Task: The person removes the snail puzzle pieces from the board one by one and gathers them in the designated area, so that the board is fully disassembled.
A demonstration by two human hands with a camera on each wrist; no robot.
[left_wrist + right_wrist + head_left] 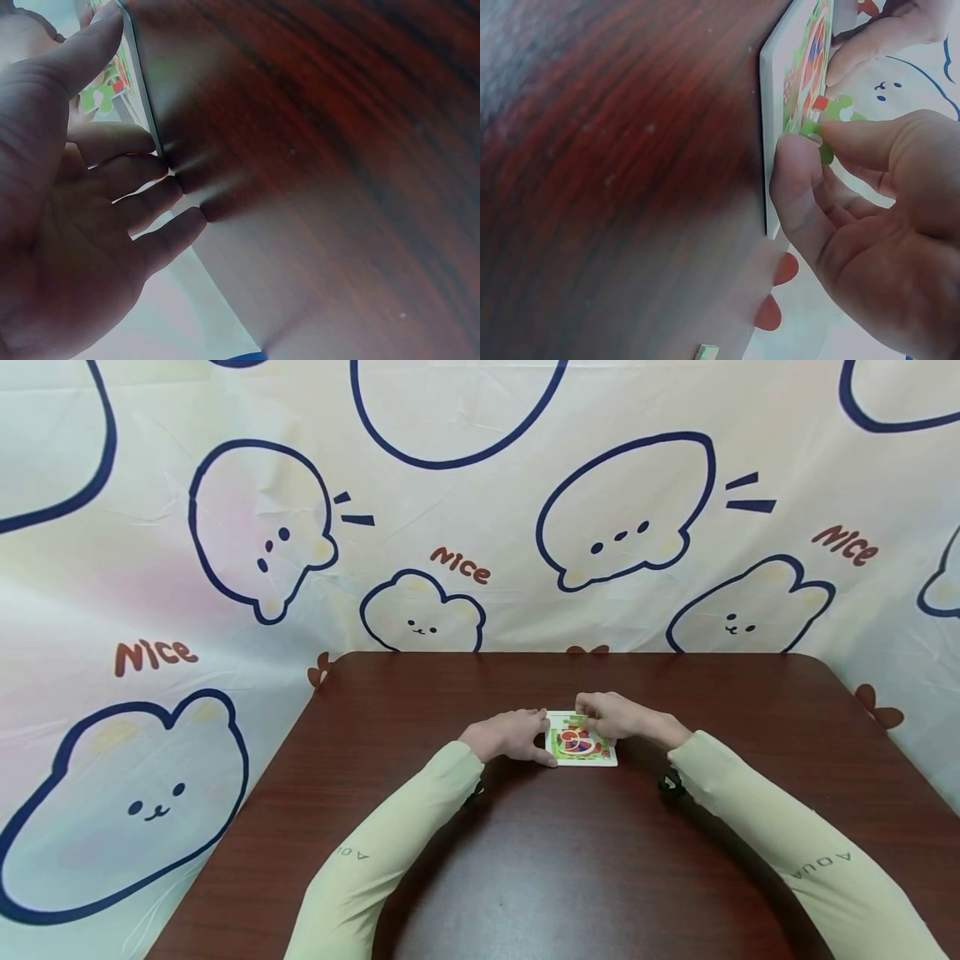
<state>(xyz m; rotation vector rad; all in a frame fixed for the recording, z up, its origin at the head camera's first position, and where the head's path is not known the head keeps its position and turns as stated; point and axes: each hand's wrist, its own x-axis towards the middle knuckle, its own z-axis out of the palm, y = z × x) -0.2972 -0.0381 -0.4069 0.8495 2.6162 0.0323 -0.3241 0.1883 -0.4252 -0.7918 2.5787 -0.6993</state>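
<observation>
Puzzle board (611, 760), white-rimmed with a multicoloured picture, lies flat on the dark wooden table (525, 860), about midway between the table's left and right edges and nearer its far edge than the foreground.

Right hand (618, 718): pinching. Thumb and index finger are pressed on a green puzzle piece (96, 97); the piece sits at the tips of these two digits, partly covered by them, with its rounded lobes projecting beyond the grip. Red shows next to the green; cannot tell whether it belongs to the piece. Position of piece: over the far part of the board, held at a tilt to the board face. Contact between piece and board cannot be determined. The hand comes in over the board's far right corner.

Left hand (510, 735): at the board's left edge, fingers spread and nearly straight, nothing pinched. Thumb lies at the near left corner of the board, fingers farther along the same edge. In the left wrist view the index fingertip is at the board's side.

Small pale-green item (708, 352) on the table, cut off by the lower border of the right wrist view; identity unclear. Patterned cloth (525, 610) hangs beyond the table's far edge.
</observation>
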